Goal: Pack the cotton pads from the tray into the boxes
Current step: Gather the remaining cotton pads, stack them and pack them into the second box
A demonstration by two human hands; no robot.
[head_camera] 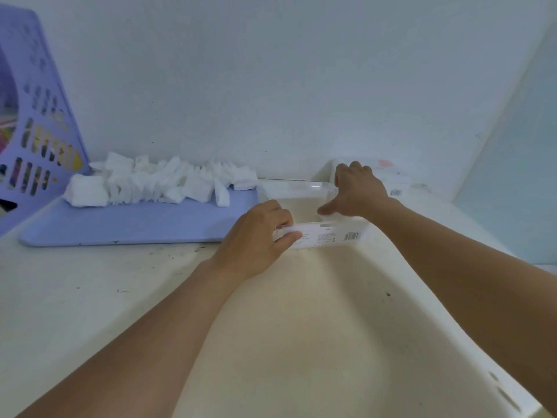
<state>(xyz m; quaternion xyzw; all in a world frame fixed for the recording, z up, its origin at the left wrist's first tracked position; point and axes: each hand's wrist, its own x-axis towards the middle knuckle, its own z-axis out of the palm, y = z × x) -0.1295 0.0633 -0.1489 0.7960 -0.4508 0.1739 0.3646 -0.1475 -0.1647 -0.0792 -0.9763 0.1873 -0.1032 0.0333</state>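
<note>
A heap of white cotton pads (156,184) lies along the far edge of a flat lilac tray (126,221) on the left. To its right stands a clear plastic box (331,235) with a barcode label on its near side. My left hand (259,236) grips the box's left near corner, thumb on the front wall. My right hand (355,191) reaches over the box's far right side with fingers bent down; what the fingertips touch is hidden. A second white box (394,184) with a barcode sits behind the right hand.
A lilac perforated basket (36,125) stands at the far left against the white wall. The boxes sit at the far end of a cream basin-like surface (316,327). A pale panel (512,191) rises at the right.
</note>
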